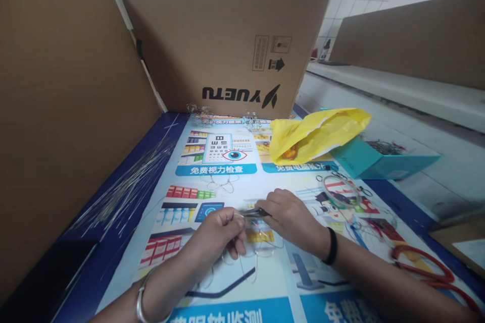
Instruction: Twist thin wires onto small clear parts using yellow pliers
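Observation:
My right hand (288, 218), with a black band at its wrist, is closed around dark-handled pliers (253, 213). The pliers' jaws point left and meet thin wire near my left fingertips. My left hand (223, 232) pinches a wire piece bent into loops (261, 250), which spreads out below and between both hands. Fingers partly hide where the jaws and the wire touch. Just beyond the hands, another looped wire shape (220, 181) lies flat on the printed sheet (223, 280).
Straight wires (129, 181) lie on the left. Bent wire pieces (200, 113) stand by the cardboard panel (227, 35). To the right are a yellow bag (322, 133), a teal box (379, 161) of wire bits, a wire coil (341, 191) and red-handled scissors (428, 267).

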A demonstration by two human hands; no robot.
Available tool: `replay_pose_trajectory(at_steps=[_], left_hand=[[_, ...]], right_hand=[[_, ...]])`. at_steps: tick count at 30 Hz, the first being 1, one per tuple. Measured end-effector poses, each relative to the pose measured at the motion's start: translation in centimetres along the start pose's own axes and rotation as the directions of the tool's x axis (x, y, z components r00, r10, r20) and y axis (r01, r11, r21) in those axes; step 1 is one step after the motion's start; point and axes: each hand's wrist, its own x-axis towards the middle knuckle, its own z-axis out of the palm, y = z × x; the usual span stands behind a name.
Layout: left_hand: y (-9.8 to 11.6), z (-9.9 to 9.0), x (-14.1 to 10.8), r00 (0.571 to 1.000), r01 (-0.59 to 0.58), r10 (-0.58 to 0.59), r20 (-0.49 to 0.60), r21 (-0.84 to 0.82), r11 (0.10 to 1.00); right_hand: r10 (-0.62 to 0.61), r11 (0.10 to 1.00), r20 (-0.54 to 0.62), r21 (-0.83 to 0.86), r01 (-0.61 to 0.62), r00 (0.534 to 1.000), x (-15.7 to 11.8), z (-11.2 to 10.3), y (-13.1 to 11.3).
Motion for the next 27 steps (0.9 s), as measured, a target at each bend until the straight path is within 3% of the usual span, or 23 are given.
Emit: replay_pose_trajectory(at_steps=[12,22,27], left_hand=[[0.0,-0.1,-0.1,0.998,-0.038,0.037,-0.041,-0.009,0.999],[0.0,-0.1,0.0,0.999,-0.031,0.031,-0.017,0.028,0.999],[0.0,-0.1,-0.1,1.000,-0.019,0.020,-0.013,0.053,0.998]], right_hand=[[0.029,0.998,0.044,-0.058,-0.026,0.999,0.1,-1.8,-0.3],[-0.115,0.959,-0.070,-0.269,0.092,0.991,-0.1,-1.4,-0.6],[-0.171,0.934,-0.075,-0.331,0.137,0.982,-0.2,-1.9,-0.6]])
